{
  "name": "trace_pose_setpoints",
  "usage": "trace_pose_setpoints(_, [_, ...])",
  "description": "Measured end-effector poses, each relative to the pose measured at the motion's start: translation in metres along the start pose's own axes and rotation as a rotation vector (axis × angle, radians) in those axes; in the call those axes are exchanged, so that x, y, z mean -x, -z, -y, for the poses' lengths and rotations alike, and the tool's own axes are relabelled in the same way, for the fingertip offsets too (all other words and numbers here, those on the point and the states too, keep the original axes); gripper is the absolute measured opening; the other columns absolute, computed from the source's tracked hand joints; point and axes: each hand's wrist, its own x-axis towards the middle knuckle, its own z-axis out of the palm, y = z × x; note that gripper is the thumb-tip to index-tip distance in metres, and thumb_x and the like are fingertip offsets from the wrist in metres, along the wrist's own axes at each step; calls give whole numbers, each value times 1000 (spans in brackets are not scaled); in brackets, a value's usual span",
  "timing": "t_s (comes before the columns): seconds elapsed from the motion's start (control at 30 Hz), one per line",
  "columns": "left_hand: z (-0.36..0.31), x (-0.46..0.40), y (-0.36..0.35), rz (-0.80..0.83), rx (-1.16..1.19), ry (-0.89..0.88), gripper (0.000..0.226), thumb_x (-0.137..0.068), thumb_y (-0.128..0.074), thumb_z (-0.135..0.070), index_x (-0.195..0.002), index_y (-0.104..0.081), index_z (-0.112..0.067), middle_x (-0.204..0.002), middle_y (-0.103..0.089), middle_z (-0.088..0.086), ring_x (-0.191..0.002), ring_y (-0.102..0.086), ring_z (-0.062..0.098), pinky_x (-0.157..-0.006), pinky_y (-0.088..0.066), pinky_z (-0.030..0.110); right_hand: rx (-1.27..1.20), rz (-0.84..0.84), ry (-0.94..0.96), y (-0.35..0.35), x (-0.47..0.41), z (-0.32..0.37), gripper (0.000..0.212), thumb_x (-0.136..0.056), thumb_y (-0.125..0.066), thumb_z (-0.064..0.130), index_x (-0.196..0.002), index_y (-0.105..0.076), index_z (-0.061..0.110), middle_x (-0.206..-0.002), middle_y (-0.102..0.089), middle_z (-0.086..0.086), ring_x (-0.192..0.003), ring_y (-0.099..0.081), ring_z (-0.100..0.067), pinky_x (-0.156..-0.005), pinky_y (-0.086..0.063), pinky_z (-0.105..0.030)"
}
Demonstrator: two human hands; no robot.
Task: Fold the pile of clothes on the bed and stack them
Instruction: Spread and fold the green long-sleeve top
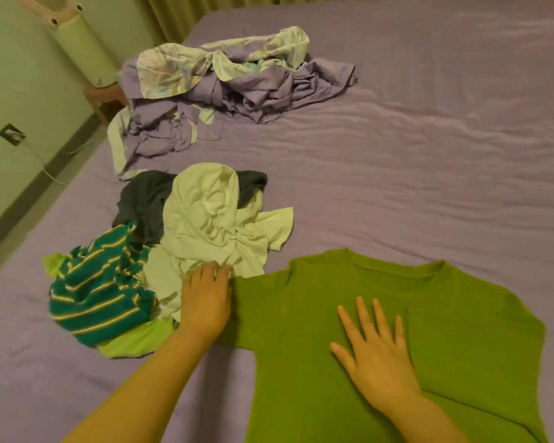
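A green T-shirt [445, 314] lies spread flat on the purple bed [397, 174], collar away from me. My right hand [375, 356] presses flat on its chest with fingers spread. At the end of the shirt's left sleeve, my left hand [205, 302] grips the fabric with fingers bent over the edge and the thumb hidden beneath. Just left of the shirt sits the unfolded pile: a crumpled white garment [211, 231], a dark grey one [144, 203] behind it, a teal striped top [100, 295] and a light green piece [135, 343] underneath.
A rumpled purple and floral sheet [224, 87] is heaped at the far left of the bed. Beyond the bed's left edge stand a tall fan [77, 33] on a stool [104, 94] and a wall socket [11, 134] with a cord.
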Motion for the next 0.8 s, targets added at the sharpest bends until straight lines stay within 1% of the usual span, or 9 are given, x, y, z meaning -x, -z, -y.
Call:
trace_pose_setpoints(0.07, [24,-12,-1,41,-68,17,41,-97,-43,-28,-136,-44,-17,-138,-45,7,-132,-35,28,-108,-25,45,-9,25,70,0,-17,32,72,-90,-4,62,-136,-48,27,-141,-47,-12,-130,-41,-39,-97,-38,-62])
trace_pose_setpoints(0.1, [33,-17,-2,68,-85,19,41,-97,-43,-32,-136,-42,-20,-138,-44,3,-133,-33,26,-109,-23,44,13,37,107,-3,-27,46,69,-88,-5,65,-145,-27,32,-151,-29,-11,-139,-21,-39,-105,-26,-62])
trace_pose_setpoints(0.17, [49,-24,-3,112,-90,10,41,-94,-47,-41,-132,-44,-25,-132,-51,-1,-127,-39,24,-106,-24,41,35,40,193,-19,-49,67,69,-87,-8,68,-142,17,35,-157,11,-6,-137,23,-34,-112,5,-58])
trace_pose_setpoints(0.2, [55,-26,-3,123,-105,-7,40,-92,-49,-45,-128,-46,-27,-125,-56,-2,-121,-44,23,-101,-27,38,54,53,217,-24,-59,75,71,-88,-10,70,-140,23,34,-156,19,-4,-134,31,-32,-111,12,-56])
trace_pose_setpoints(0.37, [74,-31,9,160,-175,-101,31,-87,-52,-55,-99,-56,-27,-97,-58,-4,-103,-47,21,-81,-30,34,145,90,200,-19,-89,94,87,-81,-16,79,-142,24,31,-154,23,-4,-141,24,-34,-110,12,-59])
trace_pose_setpoints(0.43, [75,-31,18,158,61,-114,27,-83,-60,-50,-83,-56,-24,-83,-52,-3,-93,-47,20,-73,-31,33,159,84,171,-16,-94,95,92,-77,-16,82,-136,30,30,-153,26,-6,-140,25,-35,-109,13,-60])
trace_pose_setpoints(0.5, [71,-31,29,239,454,-85,26,-82,-66,-38,-72,-49,-21,-73,-50,-2,-79,-50,17,-64,-34,30,160,88,165,-14,-95,95,93,-74,-15,85,-132,34,30,-153,26,-7,-140,25,-36,-109,13,-60])
trace_pose_setpoints(0.63, [44,-27,45,349,673,-92,25,-88,-62,-35,-79,-43,-22,-69,-48,-5,-64,-45,7,-54,-31,24,103,46,183,-8,-89,92,89,-71,-8,83,-136,29,33,-154,22,-7,-142,22,-33,-112,11,-54])
trace_pose_setpoints(0.8, [-20,-19,45,351,722,32,27,-94,-54,-34,-90,-39,-13,-82,-53,4,-81,-51,24,-64,-33,31,8,-41,99,3,-63,60,68,-94,-23,59,-151,-3,26,-159,6,-5,-145,12,-24,-117,1,-42])
